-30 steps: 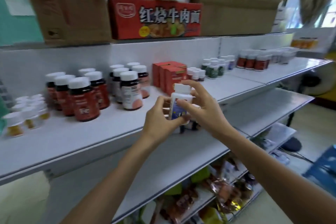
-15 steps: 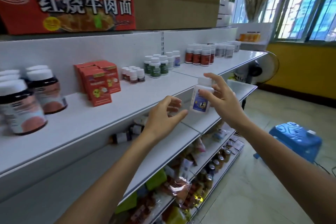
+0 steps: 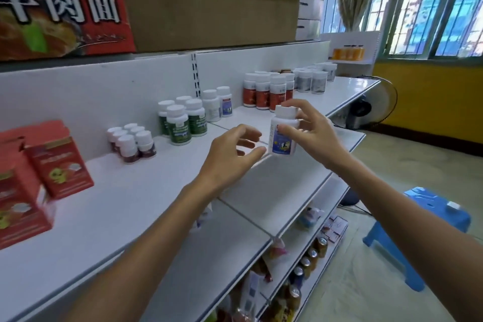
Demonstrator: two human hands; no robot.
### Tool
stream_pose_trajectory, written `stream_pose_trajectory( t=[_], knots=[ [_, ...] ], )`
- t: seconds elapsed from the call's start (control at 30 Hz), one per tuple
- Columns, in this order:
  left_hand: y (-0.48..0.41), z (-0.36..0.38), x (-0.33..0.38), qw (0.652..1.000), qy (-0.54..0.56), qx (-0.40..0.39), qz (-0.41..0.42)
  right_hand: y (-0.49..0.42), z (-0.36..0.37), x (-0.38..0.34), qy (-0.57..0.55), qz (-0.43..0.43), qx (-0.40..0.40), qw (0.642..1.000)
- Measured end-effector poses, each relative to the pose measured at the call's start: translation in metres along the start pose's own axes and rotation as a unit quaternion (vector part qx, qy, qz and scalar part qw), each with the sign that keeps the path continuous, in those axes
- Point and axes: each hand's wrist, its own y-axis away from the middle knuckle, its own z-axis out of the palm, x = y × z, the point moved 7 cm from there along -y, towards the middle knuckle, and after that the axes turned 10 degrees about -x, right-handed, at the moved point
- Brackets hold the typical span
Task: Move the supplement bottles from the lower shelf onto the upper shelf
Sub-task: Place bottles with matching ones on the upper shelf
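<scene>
The right hand (image 3: 315, 136) holds a white supplement bottle (image 3: 283, 136) with a blue label. The fingers curl round its cap and its side, and the bottle stands upright in the air, near the front edge of the upper shelf (image 3: 125, 196) and above the lower shelf (image 3: 277, 198). The left hand (image 3: 230, 158) is just beside the bottle, with its fingers spread and loosely bent, and it holds nothing. Its thumb comes very close to the bottom of the bottle, but whether it touches I cannot tell. On the upper shelf, behind the hands, stand green-labelled bottles (image 3: 183, 123), a group of small bottles (image 3: 130, 142), a similar blue-labelled bottle (image 3: 226, 102) and red-labelled bottles (image 3: 262, 91). Red boxes (image 3: 60, 165) stand at the left and look blurred. A blue stool (image 3: 431, 217) is on the floor at the right.
</scene>
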Motion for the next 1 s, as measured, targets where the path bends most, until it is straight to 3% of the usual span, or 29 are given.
stream_pose_trajectory(
  t=[0.37, 0.7, 0.83, 1.0],
  knots=[
    [-0.071, 0.001, -0.057, 0.986, -0.127, 0.037, -0.097, -0.143, 0.033, 0.084, -0.044, -0.089, -0.1, 0.99],
    [-0.115, 0.04, -0.066, 0.947, -0.187, 0.109, -0.237, -0.211, 0.084, 0.104, -0.016, -0.174, -0.329, 0.928],
    [-0.119, 0.059, -0.073, 0.918, -0.24, 0.108, -0.298, -0.231, 0.096, 0.11, 0.051, -0.179, -0.321, 0.928],
    [-0.119, 0.073, -0.071, 0.882, -0.322, 0.088, -0.334, -0.226, 0.107, 0.118, -0.011, -0.152, -0.277, 0.949]
  ],
)
